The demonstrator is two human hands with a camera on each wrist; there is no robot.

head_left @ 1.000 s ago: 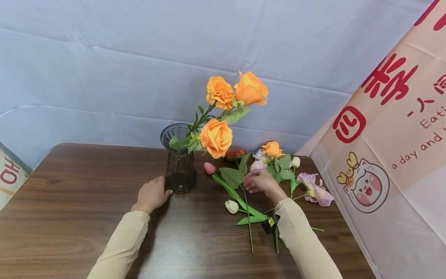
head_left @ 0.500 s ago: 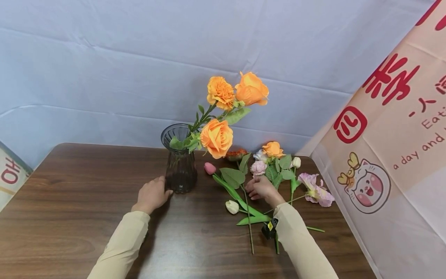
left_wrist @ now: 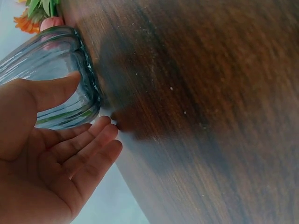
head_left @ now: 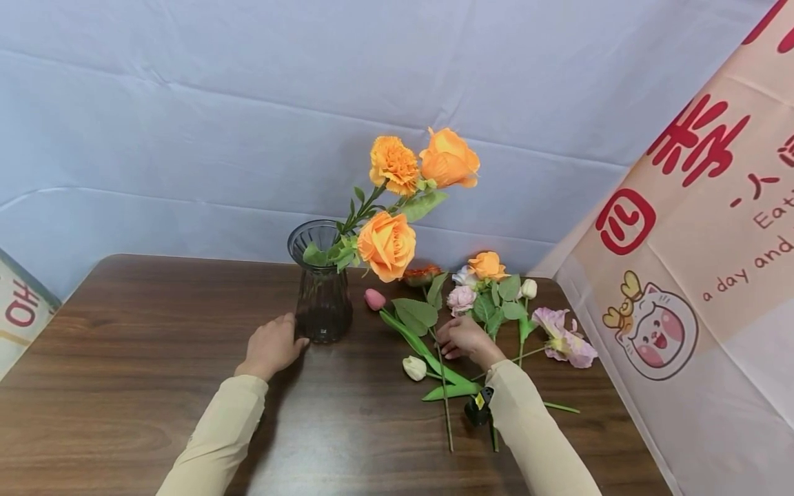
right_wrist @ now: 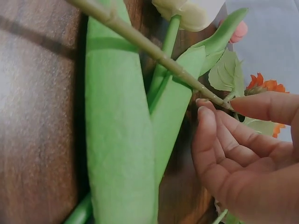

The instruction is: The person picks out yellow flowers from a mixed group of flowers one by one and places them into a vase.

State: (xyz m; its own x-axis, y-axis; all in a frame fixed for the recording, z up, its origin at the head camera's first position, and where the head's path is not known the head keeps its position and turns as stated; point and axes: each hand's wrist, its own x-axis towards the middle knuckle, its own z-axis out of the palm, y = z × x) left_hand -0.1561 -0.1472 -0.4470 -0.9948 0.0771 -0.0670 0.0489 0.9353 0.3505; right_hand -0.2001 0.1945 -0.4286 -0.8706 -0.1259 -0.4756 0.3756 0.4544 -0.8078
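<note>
A dark ribbed glass vase (head_left: 322, 303) stands on the brown table (head_left: 124, 358) and holds three orange flowers (head_left: 386, 242). My left hand (head_left: 287, 335) lies beside the vase's base; in the left wrist view the thumb touches the vase (left_wrist: 51, 70) and the fingers (left_wrist: 93, 140) are relaxed and hold nothing. My right hand (head_left: 445, 342) is among loose flowers right of the vase. In the right wrist view the right hand (right_wrist: 217, 102) pinches a thin green stem (right_wrist: 154, 51) between thumb and index finger. That stem lies over broad tulip leaves (right_wrist: 121, 140), and a small orange-red flower (right_wrist: 264, 85) lies beyond the fingers.
Loose on the table lie a white tulip (head_left: 413, 368), a pink tulip (head_left: 374, 299), a pink rose (head_left: 460, 297), an orange rose (head_left: 486, 265), a white bud (head_left: 528, 288) and a lilac flower (head_left: 564, 341). A printed banner (head_left: 682, 275) hangs close on the right.
My right hand has drawn back a little toward me from the flower pile, uncovering the pink rose. The left hand and the vase have stayed put.
</note>
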